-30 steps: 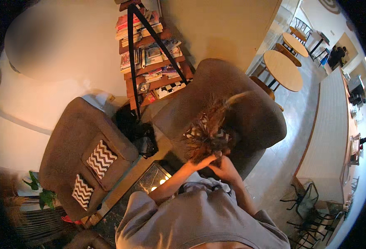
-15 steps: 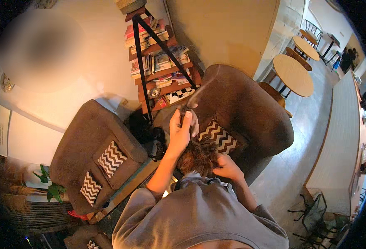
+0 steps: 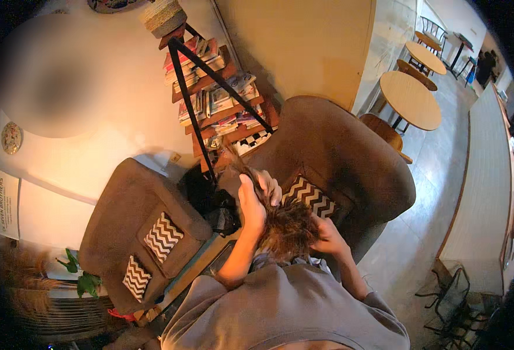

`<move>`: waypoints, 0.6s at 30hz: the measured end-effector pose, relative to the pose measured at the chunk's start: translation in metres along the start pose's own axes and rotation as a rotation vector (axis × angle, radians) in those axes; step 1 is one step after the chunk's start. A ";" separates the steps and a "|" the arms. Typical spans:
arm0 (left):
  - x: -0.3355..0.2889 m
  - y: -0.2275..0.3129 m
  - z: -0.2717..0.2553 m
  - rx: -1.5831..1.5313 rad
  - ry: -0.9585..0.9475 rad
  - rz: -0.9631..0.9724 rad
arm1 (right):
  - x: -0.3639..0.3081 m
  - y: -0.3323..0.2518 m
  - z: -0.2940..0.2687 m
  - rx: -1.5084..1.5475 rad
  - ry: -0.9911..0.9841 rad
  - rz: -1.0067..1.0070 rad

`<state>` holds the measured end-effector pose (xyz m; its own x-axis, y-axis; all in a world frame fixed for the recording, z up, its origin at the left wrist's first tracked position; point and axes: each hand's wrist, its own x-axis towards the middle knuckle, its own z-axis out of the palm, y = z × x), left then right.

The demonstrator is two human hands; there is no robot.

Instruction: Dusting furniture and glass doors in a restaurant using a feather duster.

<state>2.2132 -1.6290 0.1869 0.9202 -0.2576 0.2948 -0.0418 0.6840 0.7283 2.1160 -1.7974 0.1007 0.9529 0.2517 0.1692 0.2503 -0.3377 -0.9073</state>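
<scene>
A mass of brown, tousled hair [image 3: 292,230] is in front of my chest, just beyond the grey shirt [image 3: 286,303]. Whether it is a person's head or a wig I cannot tell. My left hand [image 3: 256,201] is closed around a lock of hair [image 3: 242,160], whose loose end sticks up past the fingers and leans left. My right hand [image 3: 329,236] presses against the right side of the hair with bent fingers, the tips partly hidden in it.
A brown armchair [image 3: 350,157] with a zigzag cushion [image 3: 310,197] stands ahead. Another brown seat [image 3: 114,227] is at left, by a plant [image 3: 88,284]. A bookshelf [image 3: 233,96] leans at the wall. Round tables [image 3: 410,99] and a long counter [image 3: 473,210] are at right.
My left hand has come lower and closer to the hair mass, and the lock's end now tips left. My right hand remains at the hair's right side. The view has shifted slightly.
</scene>
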 end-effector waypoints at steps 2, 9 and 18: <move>0.002 -0.007 -0.010 -0.101 0.097 -0.019 | 0.002 0.010 0.007 0.005 0.010 0.014; 0.028 -0.012 -0.067 -0.208 0.190 -0.157 | 0.034 0.030 0.052 -0.003 -0.019 0.077; 0.090 0.032 -0.193 0.269 0.084 -0.373 | 0.134 0.022 0.119 0.073 -0.008 0.297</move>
<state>2.3700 -1.4987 0.1173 0.9195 -0.3883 -0.0607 0.2085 0.3509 0.9129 2.2292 -1.6631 0.0582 0.9810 0.1593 -0.1103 -0.0520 -0.3318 -0.9419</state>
